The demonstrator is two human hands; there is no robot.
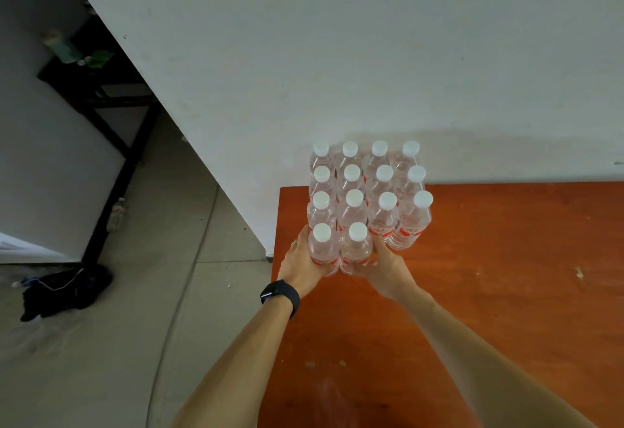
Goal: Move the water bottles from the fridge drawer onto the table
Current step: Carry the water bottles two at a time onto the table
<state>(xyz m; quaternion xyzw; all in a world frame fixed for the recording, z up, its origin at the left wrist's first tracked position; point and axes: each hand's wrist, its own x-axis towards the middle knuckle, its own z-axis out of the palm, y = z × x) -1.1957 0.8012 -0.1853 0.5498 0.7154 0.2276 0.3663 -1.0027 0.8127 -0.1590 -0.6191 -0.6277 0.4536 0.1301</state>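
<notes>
Several clear water bottles (368, 187) with white caps and red labels stand upright in tight rows at the far left corner of the orange table (489, 275), against the wall. The two nearest bottles form the front row. My left hand (299, 263) wraps the left front bottle (323, 247) from its left side. My right hand (388, 267) wraps the right front bottle (356, 247) from its right side. Both bottles stand on the tabletop, pressed against each other. A black watch sits on my left wrist. The fridge drawer is out of view.
The table's left edge runs just beside my left hand, with tiled floor below. A black bag (64, 289) lies on the floor at the left. A dark-framed table (111, 143) stands further back, with one bottle (118, 213) on the floor by its leg.
</notes>
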